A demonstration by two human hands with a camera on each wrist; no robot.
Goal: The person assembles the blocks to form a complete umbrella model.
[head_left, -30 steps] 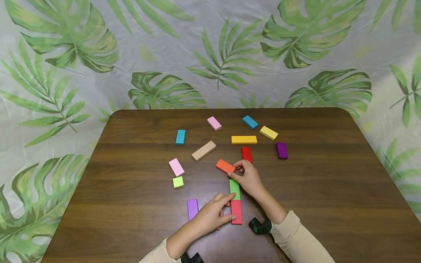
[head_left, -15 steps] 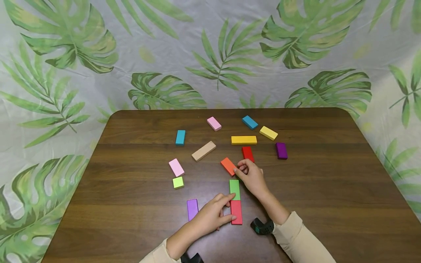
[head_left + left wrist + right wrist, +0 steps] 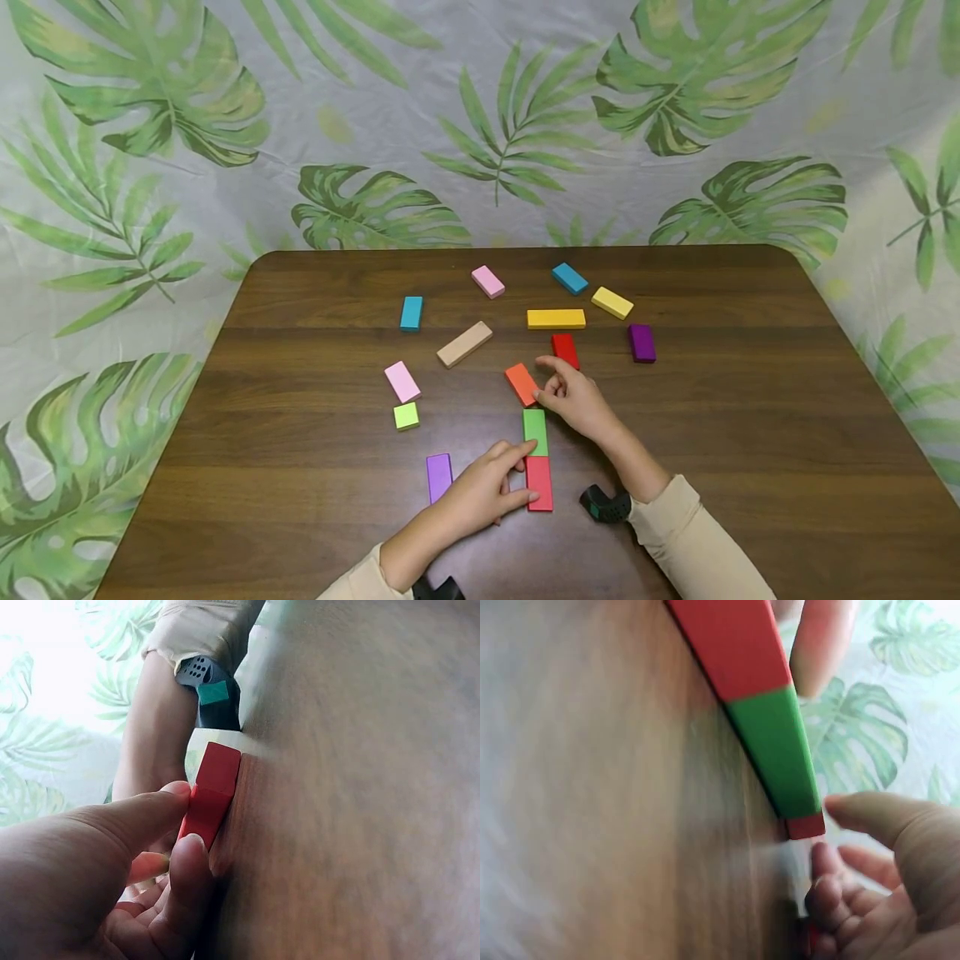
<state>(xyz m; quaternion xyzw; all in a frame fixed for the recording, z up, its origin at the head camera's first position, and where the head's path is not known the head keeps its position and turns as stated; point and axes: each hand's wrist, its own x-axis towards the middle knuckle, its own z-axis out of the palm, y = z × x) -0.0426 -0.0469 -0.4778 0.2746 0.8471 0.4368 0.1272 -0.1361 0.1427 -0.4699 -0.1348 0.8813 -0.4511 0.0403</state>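
Observation:
In the head view, a green block [image 3: 535,425] and a red block [image 3: 539,485] lie end to end in a line. My left hand [image 3: 483,483] rests at their left side, index fingertip by the joint of the two and thumb on the red one. The left wrist view shows two fingertips on that red block [image 3: 217,769]. An orange block [image 3: 521,383] lies slanted just beyond the green block's far end. My right hand [image 3: 577,404] is beside it, thumb at its right edge, index finger stretched out towards another red block [image 3: 566,351], apparently just short of it.
Around the brown table [image 3: 300,467] lie a yellow-orange block [image 3: 556,319], a tan block [image 3: 465,344], a dark purple block [image 3: 642,343], a lime cube [image 3: 407,416] and several others. A violet block [image 3: 438,477] lies left of my left hand, partly covered by it.
The orange block has shifted right and turned to a steeper slant. My right hand has moved slightly right, its index finger now stretched out. My left hand has stayed in place.

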